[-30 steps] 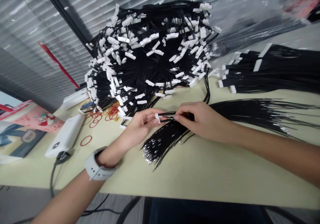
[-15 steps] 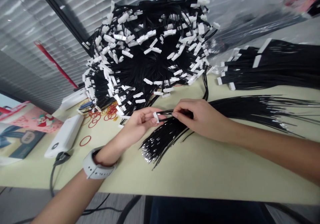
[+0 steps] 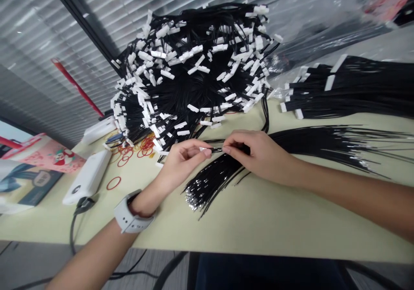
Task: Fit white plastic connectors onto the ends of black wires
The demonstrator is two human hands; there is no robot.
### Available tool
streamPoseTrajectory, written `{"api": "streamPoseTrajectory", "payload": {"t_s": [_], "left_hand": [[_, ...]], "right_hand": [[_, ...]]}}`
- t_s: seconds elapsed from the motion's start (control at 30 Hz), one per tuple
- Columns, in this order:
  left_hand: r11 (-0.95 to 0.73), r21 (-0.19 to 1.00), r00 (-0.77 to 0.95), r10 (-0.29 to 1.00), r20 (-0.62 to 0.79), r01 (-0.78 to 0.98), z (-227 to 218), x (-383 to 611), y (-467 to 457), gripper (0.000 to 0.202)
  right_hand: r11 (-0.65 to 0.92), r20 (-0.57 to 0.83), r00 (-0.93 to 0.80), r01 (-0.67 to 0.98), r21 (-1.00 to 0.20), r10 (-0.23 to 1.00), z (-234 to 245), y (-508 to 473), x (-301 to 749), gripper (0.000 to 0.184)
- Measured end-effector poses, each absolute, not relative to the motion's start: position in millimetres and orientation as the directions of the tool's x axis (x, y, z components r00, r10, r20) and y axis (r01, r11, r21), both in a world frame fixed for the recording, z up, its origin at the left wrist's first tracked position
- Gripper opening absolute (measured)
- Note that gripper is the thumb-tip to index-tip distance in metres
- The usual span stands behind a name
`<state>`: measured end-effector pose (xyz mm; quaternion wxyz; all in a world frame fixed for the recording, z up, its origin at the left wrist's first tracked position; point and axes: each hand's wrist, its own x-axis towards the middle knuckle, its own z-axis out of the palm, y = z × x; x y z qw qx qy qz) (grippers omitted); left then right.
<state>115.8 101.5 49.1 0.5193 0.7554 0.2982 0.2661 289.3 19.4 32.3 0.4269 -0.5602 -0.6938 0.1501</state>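
Between thumb and fingers, my left hand [image 3: 185, 157] pinches a small white connector [image 3: 203, 149], mostly covered by the fingertips. Thin black wires run from it toward my right hand [image 3: 249, 150], whose thumb and forefinger are closed on a wire close to the connector; the exact end is hidden. Under both hands lies a bundle of loose black wires [image 3: 215, 176] with shiny metal tips at its near left end. Its other end [image 3: 323, 141] fans out to the right. Behind my hands rises a big heap of black cables [image 3: 194, 83] with white connectors.
Flat black cables [image 3: 365, 85] with white ends lie at the right, near clear plastic bags [image 3: 310, 18]. Red and yellow rubber bands [image 3: 144, 145] are scattered left of the heap. A white power bank [image 3: 89, 176] with a cord, a pink cup [image 3: 48, 152] and a box [image 3: 30, 184] stand at the left.
My left hand has turned the connector, so its broad face no longer shows, and the fingers have come closer to my right hand. The right hand stays almost where it was.
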Motion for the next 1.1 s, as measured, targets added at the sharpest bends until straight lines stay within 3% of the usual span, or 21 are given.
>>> {"api": "streamPoseTrajectory", "payload": {"t_s": [0.43, 0.8, 1.1], "left_hand": [[-0.143, 0.988, 0.598, 0.798, 0.079, 0.059, 45.8, 120.0, 97.3, 0.006], [-0.226, 0.969, 0.589, 0.799, 0.123, 0.104, 45.9, 120.5, 96.8, 0.002], [-0.182, 0.966, 0.597, 0.801, 0.036, 0.186, 51.7, 122.3, 92.8, 0.003]], "right_hand": [[0.427, 0.546, -0.057, 0.691, -0.583, 0.836, 29.0, 20.0, 287.3, 0.012], [0.341, 0.482, 0.043, 0.652, -0.677, 0.875, 33.0, 18.9, 285.4, 0.013], [0.354, 0.451, -0.006, 0.627, -0.693, 0.892, 31.6, 19.0, 283.7, 0.013]]}}
